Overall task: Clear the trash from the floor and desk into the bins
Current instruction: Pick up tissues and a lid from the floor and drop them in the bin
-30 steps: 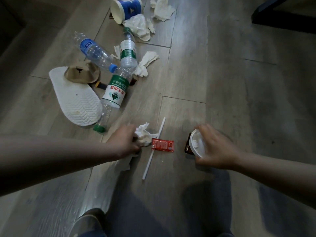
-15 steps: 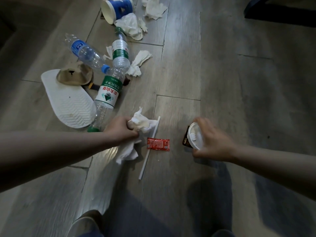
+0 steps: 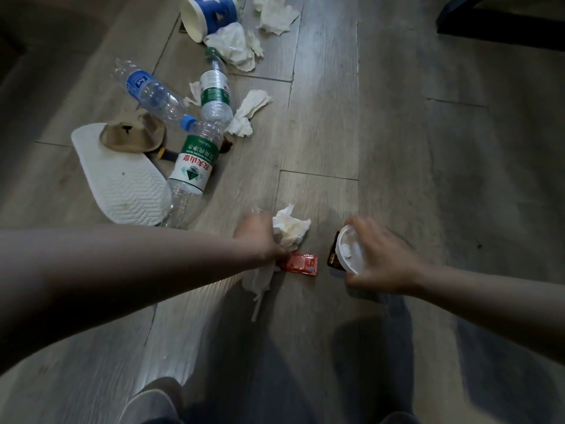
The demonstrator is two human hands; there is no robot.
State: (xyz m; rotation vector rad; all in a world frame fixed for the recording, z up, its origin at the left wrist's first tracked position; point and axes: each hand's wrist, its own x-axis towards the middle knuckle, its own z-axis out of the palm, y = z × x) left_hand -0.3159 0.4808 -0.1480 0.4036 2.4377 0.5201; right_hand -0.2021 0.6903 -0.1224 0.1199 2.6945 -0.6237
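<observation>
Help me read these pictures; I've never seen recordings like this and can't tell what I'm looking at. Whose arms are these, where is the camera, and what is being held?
There is no machine here: a person is tidying up with bare hands. Every picture comes from one camera worn on their head, looking down, so the arms reach in from the sides. The left hand grips a crumpled tissue, and a red sachet lies on the floor just beside it. The right hand holds a small dark tub with a white lid. Farther off lie three plastic bottles, a blue paper cup on its side, more tissues and a white slipper, sole up.
</observation>
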